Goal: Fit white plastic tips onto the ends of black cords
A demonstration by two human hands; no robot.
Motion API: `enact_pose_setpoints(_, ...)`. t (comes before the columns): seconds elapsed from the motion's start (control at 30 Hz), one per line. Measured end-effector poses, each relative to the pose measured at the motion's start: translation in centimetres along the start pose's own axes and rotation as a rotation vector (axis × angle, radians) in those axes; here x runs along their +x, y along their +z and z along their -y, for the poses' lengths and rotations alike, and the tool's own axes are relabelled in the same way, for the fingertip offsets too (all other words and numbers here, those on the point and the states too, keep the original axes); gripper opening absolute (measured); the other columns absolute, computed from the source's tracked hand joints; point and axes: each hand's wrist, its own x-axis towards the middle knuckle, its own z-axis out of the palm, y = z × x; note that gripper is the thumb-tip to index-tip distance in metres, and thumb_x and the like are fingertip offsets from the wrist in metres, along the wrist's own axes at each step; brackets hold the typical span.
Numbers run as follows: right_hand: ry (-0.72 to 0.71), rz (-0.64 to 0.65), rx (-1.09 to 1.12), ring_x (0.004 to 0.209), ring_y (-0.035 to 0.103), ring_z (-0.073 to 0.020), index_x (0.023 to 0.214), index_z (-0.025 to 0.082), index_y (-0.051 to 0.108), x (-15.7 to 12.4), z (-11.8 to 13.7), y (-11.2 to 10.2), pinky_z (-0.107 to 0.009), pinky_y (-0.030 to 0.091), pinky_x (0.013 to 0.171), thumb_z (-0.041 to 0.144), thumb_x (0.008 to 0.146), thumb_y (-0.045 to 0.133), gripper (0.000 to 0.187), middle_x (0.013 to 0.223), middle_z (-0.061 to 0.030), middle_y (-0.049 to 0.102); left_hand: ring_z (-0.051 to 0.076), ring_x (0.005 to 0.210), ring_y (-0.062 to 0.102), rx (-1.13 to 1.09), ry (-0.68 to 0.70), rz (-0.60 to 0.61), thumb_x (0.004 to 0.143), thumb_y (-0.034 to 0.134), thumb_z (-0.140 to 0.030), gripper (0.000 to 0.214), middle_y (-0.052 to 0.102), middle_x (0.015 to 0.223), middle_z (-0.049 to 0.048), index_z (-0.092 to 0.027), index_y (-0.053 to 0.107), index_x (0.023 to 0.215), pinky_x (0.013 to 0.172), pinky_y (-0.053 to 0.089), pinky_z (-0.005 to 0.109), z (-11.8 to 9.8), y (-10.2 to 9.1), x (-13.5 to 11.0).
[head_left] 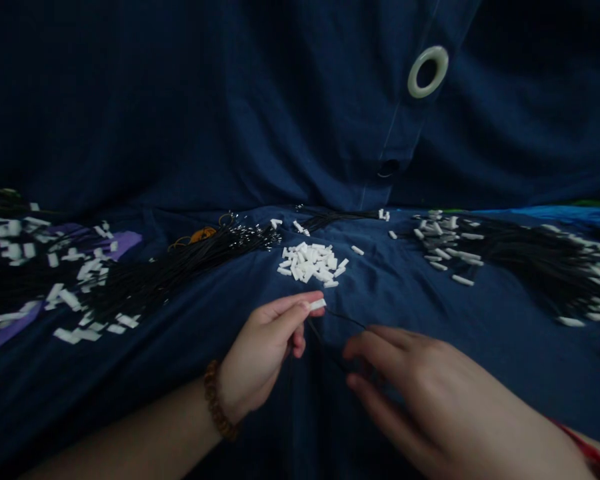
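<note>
My left hand [267, 350] pinches a small white plastic piece [317, 305] between thumb and fingertips, just below a heap of the same white pieces [310, 262]. A thin black cord [343, 317] runs from the piece towards my right hand [430, 400], whose fingers curl over the cord on the dark blue cloth [405, 293]. Whether the right fingers grip the cord is hidden. A brown bead bracelet sits on my left wrist.
A bundle of bare black cords [180, 263] lies at the left centre. Piles of cords with white pieces fitted lie far left [55, 280] and at the right [530, 257]. Blue fabric with a white ring eyelet [427, 71] hangs behind.
</note>
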Motion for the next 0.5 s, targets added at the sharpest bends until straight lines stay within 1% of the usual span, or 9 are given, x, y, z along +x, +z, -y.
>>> enact_pose_setpoints(0.07, 0.057, 0.023, 0.068, 0.069, 0.054, -0.0137, 0.082, 0.017, 0.053, 0.3, -0.5, 0.2, -0.023, 0.039, 0.064, 0.018, 0.082, 0.043, 0.01, 0.078, -0.0024, 0.056, 0.003, 0.048, 0.039, -0.016, -0.019, 0.0, 0.078, 0.054, -0.026, 0.022, 0.062, 0.086, 0.0047, -0.018, 0.065, 0.095, 0.043, 0.03, 0.017, -0.1, 0.1, -0.1)
enact_pose_setpoints(0.13, 0.077, 0.075, 0.199, 0.07, 0.054, -0.0125, 0.081, 0.018, 0.053, 0.7, -1.0, 0.9, -0.023, 0.039, 0.065, 0.017, 0.084, 0.04, 0.013, 0.078, -0.0009, 0.056, 0.004, 0.048, 0.039, -0.032, -0.032, -0.013, 0.077, 0.055, -0.026, 0.021, 0.062, 0.085, 0.0046, -0.018, 0.065, 0.094, 0.043, 0.031, 0.017, -0.2, 0.1, -0.2)
enact_pose_setpoints(0.2, 0.108, 0.13, 0.381, 0.067, 0.052, -0.0103, 0.079, 0.019, 0.053, 1.0, -1.5, 1.3, -0.02, 0.038, 0.063, 0.016, 0.086, 0.036, 0.018, 0.075, 0.0015, 0.056, 0.004, 0.048, 0.04, -0.03, -0.044, -0.021, 0.077, 0.055, -0.025, 0.021, 0.062, 0.084, 0.0041, -0.018, 0.065, 0.095, 0.044, 0.032, 0.017, -0.2, 0.1, -0.2)
enact_pose_setpoints(0.27, 0.174, 0.192, 0.586, 0.063, 0.049, -0.0082, 0.078, 0.019, 0.053, 1.4, -1.8, 1.5, -0.018, 0.037, 0.058, 0.017, 0.087, 0.036, 0.02, 0.07, 0.0029, 0.055, 0.005, 0.049, 0.04, -0.022, -0.064, -0.028, 0.078, 0.054, -0.025, 0.022, 0.062, 0.082, 0.0035, -0.019, 0.065, 0.096, 0.044, 0.032, 0.017, -0.2, 0.1, -0.3)
enact_pose_setpoints(0.4, 0.404, 0.375, 1.011, 0.043, 0.038, -0.0034, 0.086, 0.016, 0.051, 1.7, -1.4, 1.6, -0.013, 0.03, 0.041, 0.026, 0.085, 0.039, 0.016, 0.065, 0.0033, 0.051, 0.004, 0.049, 0.04, -0.014, -0.106, -0.042, 0.078, 0.054, -0.025, 0.021, 0.063, 0.079, 0.003, -0.02, 0.066, 0.094, 0.044, 0.033, 0.016, -0.3, 0.2, -0.4)
enact_pose_setpoints(0.47, 0.449, 0.441, 1.182, 0.043, 0.037, -0.0021, 0.087, 0.016, 0.048, 1.4, -0.9, 2.0, -0.011, 0.029, 0.041, 0.025, 0.083, 0.042, 0.012, 0.066, 0.0031, 0.05, 0.004, 0.047, 0.039, -0.008, -0.116, -0.031, 0.078, 0.054, -0.026, 0.02, 0.063, 0.078, 0.0026, -0.02, 0.066, 0.093, 0.043, 0.033, 0.015, -0.3, 0.2, -0.4)
enact_pose_setpoints(0.5, 0.429, 0.471, 1.23, 0.047, 0.04, -0.0022, 0.086, 0.015, 0.048, 1.2, -0.6, 2.2, -0.011, 0.03, 0.044, 0.024, 0.081, 0.044, 0.011, 0.067, 0.0028, 0.05, 0.003, 0.047, 0.039, -0.008, -0.115, -0.025, 0.078, 0.054, -0.026, 0.02, 0.063, 0.077, 0.0024, -0.02, 0.066, 0.093, 0.043, 0.033, 0.014, -0.4, 0.3, -0.4)
